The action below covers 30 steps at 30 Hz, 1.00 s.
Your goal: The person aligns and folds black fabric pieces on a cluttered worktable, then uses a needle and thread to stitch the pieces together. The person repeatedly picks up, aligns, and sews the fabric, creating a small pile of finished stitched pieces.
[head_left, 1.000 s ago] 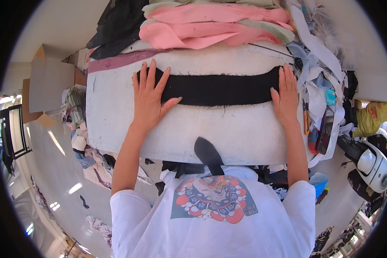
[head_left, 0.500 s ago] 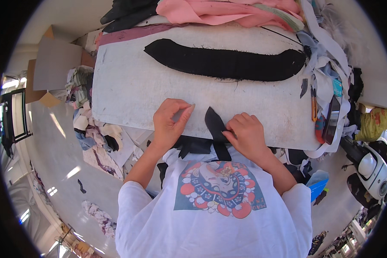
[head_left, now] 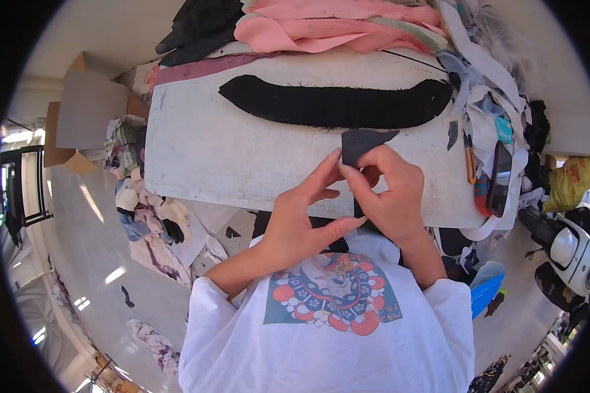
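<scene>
One black strip [head_left: 360,141] in right hand [head_left: 394,190], left hand [head_left: 300,219] just beside.

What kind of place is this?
Probably a garment workshop: a black cloth strip lies on the table, pink fabric is heaped at its far side, and cloth scraps lie to the left.

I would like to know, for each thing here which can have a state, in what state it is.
Long black cloth: spread flat, edges frayed, not held.
Small dark piece: bent, partly hidden.
Right hand: closed on the small dark piece.
Left hand: open, thumb and fingers apart.
Pink cloth: heaped in loose folds.
Phone: unlit.
Cardboard box: flaps sticking out.
</scene>
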Each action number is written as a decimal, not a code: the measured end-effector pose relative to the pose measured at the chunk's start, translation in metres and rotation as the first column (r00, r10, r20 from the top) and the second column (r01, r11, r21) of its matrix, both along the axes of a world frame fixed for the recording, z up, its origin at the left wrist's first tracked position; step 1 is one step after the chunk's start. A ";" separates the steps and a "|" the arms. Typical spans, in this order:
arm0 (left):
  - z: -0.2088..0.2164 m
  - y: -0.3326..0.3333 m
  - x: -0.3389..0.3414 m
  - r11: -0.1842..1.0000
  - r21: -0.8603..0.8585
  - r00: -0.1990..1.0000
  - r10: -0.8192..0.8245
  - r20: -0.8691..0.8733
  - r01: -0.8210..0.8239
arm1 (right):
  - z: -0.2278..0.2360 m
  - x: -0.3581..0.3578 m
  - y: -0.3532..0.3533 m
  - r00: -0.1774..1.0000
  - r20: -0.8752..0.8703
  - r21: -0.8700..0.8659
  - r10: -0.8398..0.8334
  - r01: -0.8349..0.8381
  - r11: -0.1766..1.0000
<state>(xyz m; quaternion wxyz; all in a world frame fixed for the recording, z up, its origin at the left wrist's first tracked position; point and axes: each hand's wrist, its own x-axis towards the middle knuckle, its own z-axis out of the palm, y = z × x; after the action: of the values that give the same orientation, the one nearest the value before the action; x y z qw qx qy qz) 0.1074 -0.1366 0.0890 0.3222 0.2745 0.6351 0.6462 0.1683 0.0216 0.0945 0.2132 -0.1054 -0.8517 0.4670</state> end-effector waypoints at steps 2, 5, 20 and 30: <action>0.011 0.004 -0.003 0.989 0.142 0.981 -0.061 0.185 0.035 | 0.017 -0.005 0.002 0.973 -0.001 -0.219 0.231 -0.226 0.949; 0.012 0.001 -0.012 0.952 0.294 0.920 -0.037 0.389 -0.086 | 0.023 -0.002 0.005 0.935 -0.174 -0.469 0.310 -0.356 0.808; 0.004 -0.010 -0.071 0.837 0.326 0.884 0.339 0.324 -0.440 | -0.010 0.056 0.090 0.849 0.161 -0.860 0.503 -0.129 0.493; -0.060 -0.016 -0.053 0.928 0.003 0.878 0.350 0.327 -0.372 | -0.006 0.058 0.092 0.884 0.465 0.238 0.045 -0.174 0.956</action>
<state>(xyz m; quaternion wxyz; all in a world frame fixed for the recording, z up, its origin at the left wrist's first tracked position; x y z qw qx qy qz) 0.0544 -0.1522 0.0292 0.2857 0.0530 0.5925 0.7513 0.2265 0.1138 0.0884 -0.0065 -0.1327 -0.9384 0.3190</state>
